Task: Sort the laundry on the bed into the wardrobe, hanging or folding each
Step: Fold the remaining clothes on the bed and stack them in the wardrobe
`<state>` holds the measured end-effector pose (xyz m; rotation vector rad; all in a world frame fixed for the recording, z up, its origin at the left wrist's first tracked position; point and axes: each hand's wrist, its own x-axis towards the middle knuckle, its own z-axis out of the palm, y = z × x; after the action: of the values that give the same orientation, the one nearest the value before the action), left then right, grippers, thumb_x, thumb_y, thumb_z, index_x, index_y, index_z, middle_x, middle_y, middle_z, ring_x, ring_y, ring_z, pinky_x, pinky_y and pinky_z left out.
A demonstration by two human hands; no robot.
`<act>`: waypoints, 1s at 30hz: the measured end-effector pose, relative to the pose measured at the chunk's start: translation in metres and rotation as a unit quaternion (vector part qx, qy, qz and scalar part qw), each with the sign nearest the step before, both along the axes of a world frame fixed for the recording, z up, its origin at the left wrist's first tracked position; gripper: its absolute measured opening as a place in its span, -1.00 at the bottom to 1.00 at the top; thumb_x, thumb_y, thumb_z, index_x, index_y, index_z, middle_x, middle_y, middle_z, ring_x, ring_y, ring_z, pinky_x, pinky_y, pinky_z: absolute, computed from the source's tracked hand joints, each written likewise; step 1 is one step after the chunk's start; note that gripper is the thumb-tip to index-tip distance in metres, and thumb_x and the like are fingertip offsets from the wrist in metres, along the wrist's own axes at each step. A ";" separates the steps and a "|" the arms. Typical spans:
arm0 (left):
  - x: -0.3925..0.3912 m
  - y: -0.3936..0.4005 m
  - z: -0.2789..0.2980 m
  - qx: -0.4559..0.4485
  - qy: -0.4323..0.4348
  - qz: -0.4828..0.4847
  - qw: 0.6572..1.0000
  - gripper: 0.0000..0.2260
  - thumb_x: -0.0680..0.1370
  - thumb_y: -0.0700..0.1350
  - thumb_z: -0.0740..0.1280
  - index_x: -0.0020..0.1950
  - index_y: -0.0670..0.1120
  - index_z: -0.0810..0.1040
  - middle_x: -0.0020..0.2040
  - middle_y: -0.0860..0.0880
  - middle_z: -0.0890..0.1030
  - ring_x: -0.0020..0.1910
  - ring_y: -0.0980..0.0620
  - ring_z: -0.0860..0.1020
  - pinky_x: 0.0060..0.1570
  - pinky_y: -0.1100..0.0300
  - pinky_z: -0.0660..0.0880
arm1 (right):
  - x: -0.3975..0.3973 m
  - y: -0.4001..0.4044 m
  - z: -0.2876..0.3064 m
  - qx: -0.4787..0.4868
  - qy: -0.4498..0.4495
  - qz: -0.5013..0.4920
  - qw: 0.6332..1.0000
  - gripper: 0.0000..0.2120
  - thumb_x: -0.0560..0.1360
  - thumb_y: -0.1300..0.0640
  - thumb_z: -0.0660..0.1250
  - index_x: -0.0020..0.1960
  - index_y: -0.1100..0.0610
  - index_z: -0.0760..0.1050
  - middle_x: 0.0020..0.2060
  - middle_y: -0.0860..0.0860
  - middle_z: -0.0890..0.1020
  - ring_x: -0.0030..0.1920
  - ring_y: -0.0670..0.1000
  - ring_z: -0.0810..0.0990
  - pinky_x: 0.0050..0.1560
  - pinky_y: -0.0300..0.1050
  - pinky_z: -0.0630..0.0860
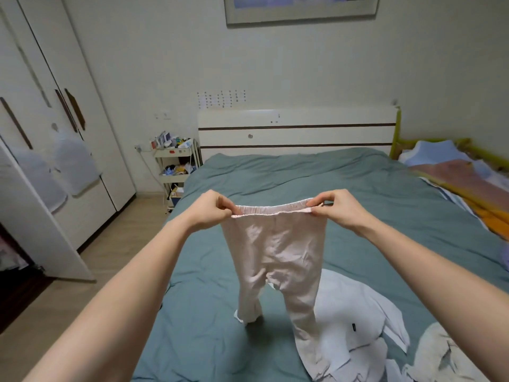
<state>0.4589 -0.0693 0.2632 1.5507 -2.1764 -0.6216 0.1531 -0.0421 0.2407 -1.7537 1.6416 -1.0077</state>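
**Pink trousers held up over the bed**

Pale pink trousers hang by their waistband above the green bed. The left hand pinches the band's left end with curled fingers and thumb; the right hand pinches the right end the same way, so the band is stretched flat between them. The two legs dangle down, their cuffs reaching the cover. A white garment lies crumpled on the bed just right of the legs, with a cream one beyond it. The wardrobe stands at the left, one door open. A cart of small items sits beside the headboard.
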 end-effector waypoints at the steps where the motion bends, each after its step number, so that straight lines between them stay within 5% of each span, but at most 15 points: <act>1: 0.002 0.001 -0.003 -0.005 0.010 0.000 1.000 -0.66 0.43 -0.32 0.24 -0.10 0.03 0.72 -0.18 0.09 0.69 -0.24 0.21 0.60 -0.22 0.27 0.53 | -0.001 0.002 -0.001 0.002 -0.006 0.013 1.000 -0.89 0.41 0.30 0.44 -0.11 0.13 0.66 -0.16 -0.01 0.70 -0.20 -0.18 0.60 -0.18 -0.50 0.43; 3: 0.003 0.003 -0.007 -0.016 0.039 0.006 0.999 -0.65 0.43 -0.32 0.23 -0.03 0.03 0.70 -0.03 0.08 0.70 -0.07 0.13 0.64 0.00 0.15 0.56 | -0.001 0.002 -0.005 -0.007 -0.020 0.023 1.000 -0.85 0.40 0.35 0.45 -0.07 0.18 0.65 -0.13 0.03 0.69 -0.16 -0.08 0.64 -0.14 -0.47 0.47; 7: 0.002 0.003 -0.011 -0.020 0.066 0.010 0.998 -0.65 0.46 -0.32 0.24 0.07 0.00 0.67 0.10 0.05 0.66 0.03 0.08 0.64 0.11 0.03 0.57 | 0.000 0.001 -0.009 -0.066 -0.013 0.000 0.998 -0.89 0.37 0.33 0.48 -0.15 0.16 0.68 -0.19 0.10 0.70 -0.19 -0.01 0.64 -0.09 -0.25 0.57; 9: 0.004 0.002 -0.013 -0.014 0.079 0.008 0.997 -0.67 0.47 -0.33 0.25 0.09 -0.03 0.67 0.11 0.05 0.66 0.06 0.13 0.62 0.15 0.13 0.55 | -0.001 0.004 -0.009 -0.065 -0.025 0.001 0.998 -0.90 0.37 0.34 0.48 -0.18 0.18 0.68 -0.23 0.14 0.70 -0.28 -0.04 0.62 -0.15 -0.23 0.57; 14: 0.008 0.006 -0.013 0.020 0.088 -0.029 0.995 -0.85 0.43 -0.08 0.51 -0.01 -0.01 0.72 -0.05 0.17 0.69 -0.17 0.36 0.56 -0.15 0.49 0.43 | 0.000 0.009 -0.004 -0.040 -0.089 0.008 0.995 -0.97 0.39 0.38 0.45 -0.20 0.32 0.62 -0.34 0.19 0.61 -0.51 -0.08 0.58 -0.39 -0.32 0.52; 18: 0.007 0.004 -0.018 -0.019 0.087 -0.008 0.996 -0.89 0.40 -0.04 0.54 -0.12 -0.03 0.73 -0.15 0.10 0.70 -0.24 0.26 0.58 -0.19 0.34 0.49 | 0.001 0.005 -0.007 -0.045 -0.059 -0.020 0.997 -0.92 0.36 0.29 0.52 -0.27 0.25 0.63 -0.51 -0.01 0.54 -0.57 -0.14 0.41 -0.48 -0.33 0.35; 23: 0.004 0.005 -0.015 0.040 0.211 0.007 0.977 -0.90 0.48 -0.19 0.45 -0.20 -0.20 0.65 -0.13 -0.13 0.70 -0.15 0.06 0.65 -0.10 0.30 0.58 | 0.001 0.003 -0.006 -0.032 -0.063 -0.020 0.997 -0.81 0.34 0.26 0.54 -0.34 0.22 0.55 -0.45 0.04 0.53 -0.47 -0.17 0.40 -0.41 -0.32 0.33; 30: 0.004 0.004 -0.011 0.058 0.210 -0.009 0.976 -0.88 0.54 -0.27 0.36 -0.17 -0.28 0.53 -0.22 -0.19 0.57 -0.26 0.01 0.58 -0.22 0.21 0.62 | 0.005 0.008 -0.003 -0.012 -0.122 0.002 0.992 -0.69 0.35 0.33 0.51 -0.37 0.19 0.39 -0.47 -0.01 0.46 -0.52 -0.13 0.39 -0.55 -0.33 0.31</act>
<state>0.4628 -0.0648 0.2519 1.3085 -1.8629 -0.9972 0.1583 -0.0342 0.2378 -1.5773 1.4783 -1.1930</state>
